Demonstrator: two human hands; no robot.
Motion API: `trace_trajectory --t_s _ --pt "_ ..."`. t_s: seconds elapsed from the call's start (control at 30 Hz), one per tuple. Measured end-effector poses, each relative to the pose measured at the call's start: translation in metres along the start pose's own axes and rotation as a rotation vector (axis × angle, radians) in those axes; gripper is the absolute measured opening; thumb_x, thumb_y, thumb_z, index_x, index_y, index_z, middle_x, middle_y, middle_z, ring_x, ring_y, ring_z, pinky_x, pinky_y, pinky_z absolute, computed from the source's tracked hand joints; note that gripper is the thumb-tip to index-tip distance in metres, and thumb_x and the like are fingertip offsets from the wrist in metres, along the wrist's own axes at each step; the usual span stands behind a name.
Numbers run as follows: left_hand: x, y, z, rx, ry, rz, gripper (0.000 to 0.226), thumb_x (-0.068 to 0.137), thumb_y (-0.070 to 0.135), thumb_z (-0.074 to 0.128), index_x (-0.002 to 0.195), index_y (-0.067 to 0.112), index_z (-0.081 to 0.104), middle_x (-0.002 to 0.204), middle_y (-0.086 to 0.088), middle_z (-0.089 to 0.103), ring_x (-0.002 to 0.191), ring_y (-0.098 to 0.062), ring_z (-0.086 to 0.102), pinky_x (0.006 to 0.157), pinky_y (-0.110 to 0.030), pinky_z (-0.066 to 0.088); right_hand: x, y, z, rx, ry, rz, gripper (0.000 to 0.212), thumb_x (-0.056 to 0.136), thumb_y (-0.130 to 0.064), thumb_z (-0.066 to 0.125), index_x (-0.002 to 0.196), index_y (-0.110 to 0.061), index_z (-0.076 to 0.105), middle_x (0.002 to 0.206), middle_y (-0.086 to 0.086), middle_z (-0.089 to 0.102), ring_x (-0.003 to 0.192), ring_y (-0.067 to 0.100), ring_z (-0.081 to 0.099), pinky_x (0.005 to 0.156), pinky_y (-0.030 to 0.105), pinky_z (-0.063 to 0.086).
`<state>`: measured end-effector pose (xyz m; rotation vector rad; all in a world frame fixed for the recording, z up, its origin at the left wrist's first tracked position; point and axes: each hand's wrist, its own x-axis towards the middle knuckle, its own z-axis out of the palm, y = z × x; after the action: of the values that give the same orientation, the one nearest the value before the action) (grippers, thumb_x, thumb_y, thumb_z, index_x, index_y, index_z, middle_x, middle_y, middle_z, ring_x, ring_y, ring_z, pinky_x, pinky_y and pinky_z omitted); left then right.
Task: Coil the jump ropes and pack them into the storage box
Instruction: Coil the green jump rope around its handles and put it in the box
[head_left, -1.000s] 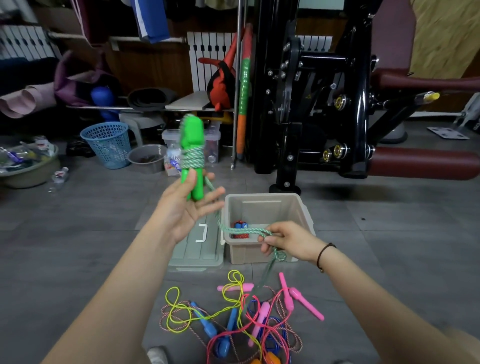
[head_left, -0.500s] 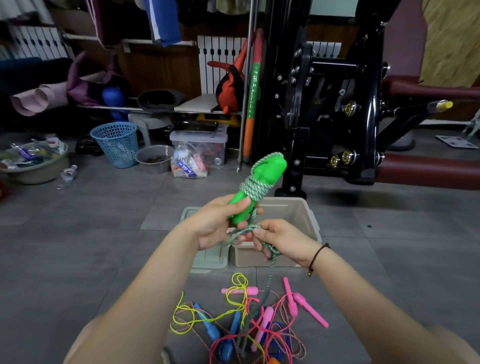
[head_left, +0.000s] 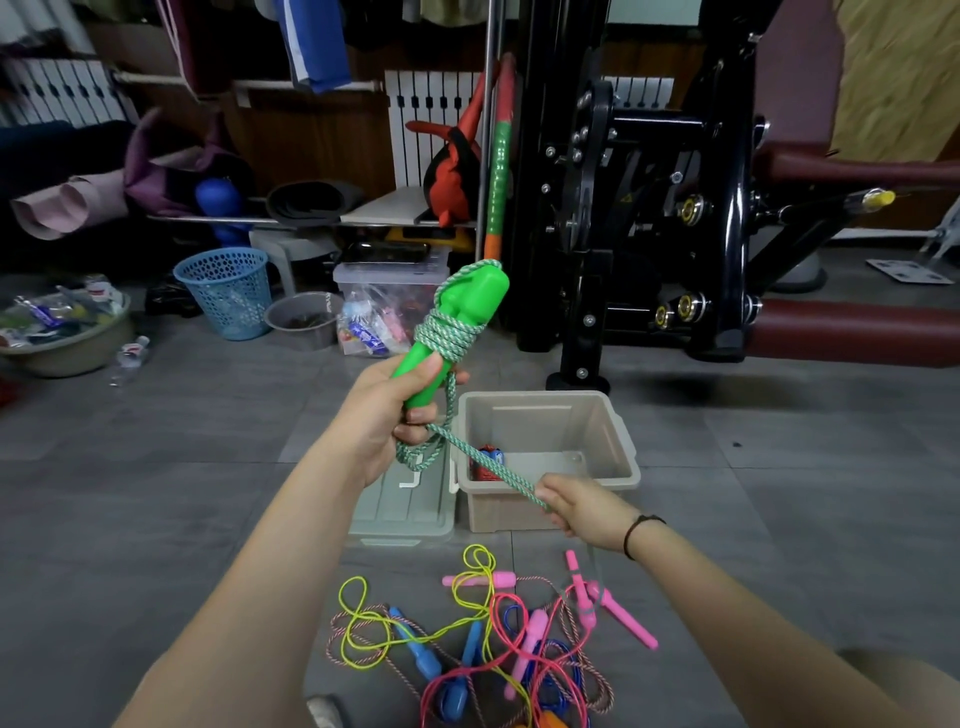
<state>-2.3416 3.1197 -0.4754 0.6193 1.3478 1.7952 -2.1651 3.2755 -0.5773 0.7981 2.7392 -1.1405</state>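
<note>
Green handle pair (head_left: 470, 299): tilted up-right, gripped at lower end by left hand (head_left: 384, 415), fingers (head_left: 415, 417) curled tight round it, thumb across the top. Green-white rope (head_left: 441, 338) wound several turns round the handles' middle, small loop hanging below the fist. Free run taut, down-right over near-left corner of storage box (head_left: 618, 441) to right hand (head_left: 582, 512), closed in a fist on the rope. Box open on floor, red-blue bundle (head_left: 487, 460) inside. Lid (head_left: 405, 512) flat, just beside box's left wall. Loose tangled ropes (head_left: 493, 649) on floor, nearer camera.
</note>
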Motion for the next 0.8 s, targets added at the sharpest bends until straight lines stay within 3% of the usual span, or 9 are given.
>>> trace_trajectory --t_s 0.07,0.13,0.23,0.3,0.37,0.47,0.57,0.67,0.8 --pt "0.000 0.001 -0.001 0.007 0.002 0.017 0.015 0.093 0.018 0.053 0.105 0.010 0.057 0.094 -0.003 0.071 0.042 -0.003 0.029 0.038 -0.012 0.014 -0.001 0.023 0.001 -0.224 -0.039 0.102 0.024 0.100 -0.024 0.037 0.079 -0.026 0.047 0.085 0.004 0.061 0.082 0.024 0.057 0.077 0.034 0.045" --pt "-0.001 0.002 -0.001 0.027 -0.004 0.031 0.014 0.093 0.017 0.052 0.104 0.010 0.057 0.093 -0.003 0.070 0.042 -0.003 0.029 0.037 -0.011 0.015 -0.008 0.043 0.002 -0.489 -0.105 0.262 0.022 0.100 -0.024 0.036 0.109 -0.019 0.055 0.117 0.009 0.060 0.109 0.026 0.055 0.085 0.033 0.043" --pt "-0.004 0.002 0.000 0.058 -0.024 0.061 0.014 0.092 0.018 0.053 0.102 0.011 0.059 0.094 -0.003 0.069 0.044 -0.004 0.031 0.037 -0.013 0.015 -0.020 0.057 0.000 -0.588 -0.284 0.452 0.046 0.100 -0.016 0.037 0.145 -0.014 0.030 0.141 0.012 0.046 0.129 0.027 0.045 0.104 0.035 0.039" --pt "-0.005 0.000 0.000 0.088 -0.042 0.076 0.013 0.092 0.017 0.053 0.101 0.011 0.060 0.096 -0.004 0.068 0.046 -0.005 0.031 0.038 -0.014 0.015 -0.016 0.050 -0.002 -0.455 -0.284 0.427 0.055 0.098 -0.012 0.040 0.149 -0.012 0.019 0.145 0.013 0.042 0.131 0.025 0.043 0.103 0.029 0.036" --pt "-0.005 -0.005 0.003 0.110 -0.066 0.076 0.012 0.092 0.018 0.054 0.097 0.012 0.063 0.096 -0.007 0.065 0.047 -0.005 0.031 0.038 -0.014 0.016 -0.006 0.030 -0.007 -0.213 -0.091 0.283 0.051 0.098 -0.017 0.042 0.147 -0.010 0.026 0.147 0.010 0.039 0.133 0.022 0.040 0.103 0.025 0.033" --pt "-0.004 -0.012 0.013 0.106 -0.109 0.054 0.011 0.091 0.019 0.055 0.094 0.013 0.064 0.096 -0.009 0.062 0.049 -0.006 0.031 0.039 -0.014 0.020 -0.005 -0.025 -0.021 0.467 0.213 0.078 0.043 0.100 -0.036 0.035 0.140 -0.020 0.039 0.144 -0.002 0.044 0.131 0.017 0.043 0.105 0.030 0.034" --pt "-0.004 -0.020 0.028 0.085 -0.143 0.031 0.009 0.092 0.018 0.054 0.097 0.012 0.058 0.084 -0.003 0.060 0.049 -0.007 0.033 0.041 -0.016 0.028 -0.017 -0.069 -0.035 1.021 0.156 -0.141 0.043 0.100 -0.042 0.022 0.132 -0.025 0.046 0.130 -0.005 0.056 0.120 0.015 0.053 0.098 0.031 0.042" --pt "-0.004 -0.029 0.040 0.031 -0.183 0.029 0.022 0.085 0.024 0.059 0.100 0.008 0.056 0.076 -0.003 0.044 0.050 -0.008 0.034 0.044 -0.020 0.037 -0.028 -0.087 -0.039 1.151 0.065 -0.312 0.032 0.098 -0.017 0.041 0.129 -0.014 0.049 0.120 0.005 0.061 0.103 0.017 0.063 0.095 0.032 0.048" --pt "-0.002 -0.036 0.047 0.003 -0.215 -0.001 0.037 0.086 0.029 0.061 0.114 0.005 0.056 0.071 -0.002 0.050 0.054 -0.009 0.043 0.056 -0.032 0.052 -0.026 -0.092 -0.038 0.903 0.220 -0.321 0.037 0.092 0.009 0.044 0.123 -0.011 0.047 0.111 0.008 0.056 0.073 0.004 0.067 0.067 0.021 0.057"
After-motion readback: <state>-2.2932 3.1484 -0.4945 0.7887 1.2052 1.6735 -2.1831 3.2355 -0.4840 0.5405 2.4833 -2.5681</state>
